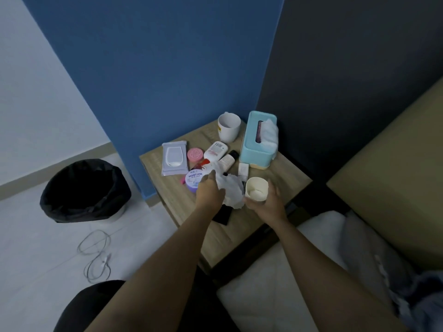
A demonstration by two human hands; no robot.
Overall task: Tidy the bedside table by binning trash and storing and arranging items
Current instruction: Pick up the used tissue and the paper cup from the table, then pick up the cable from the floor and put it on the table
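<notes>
Looking down from the head cam, we are tidying the bedside table (282, 185), and we are busy w/ the trash bits first. Our left hand (211, 191) is pinching a crumpled white tissue (231, 191) that is lying near the front of the table, right beside the paper cup (256, 189). Our right hand (266, 202) is wrapping around that cup from below and holding it up; something pale is sitting inside it, can't tell what.

The black bin (84, 190) is waiting on the floor, well apart to the left. Behind our hands, a purple jar (194, 179), a pink tin (195, 154), a wipes pack (173, 159), two small bottles, a white mug (229, 127) and a blue tissue box (257, 140) are sitting close together. A dark flat thing (223, 215) is peeking out under the tissue.

What could go wrong, we think:
- The tissue is touching the small stuff behind it, so lifting fast could be knocking a bottle over.
- The bin is far off, so a toss could be missing and landing by the white cable (96, 255) on the floor.
- The cup is tilting a bit, so whatever is inside could be falling out on the way.
- The dark thing is near the table edge & could be sliding off.
</notes>
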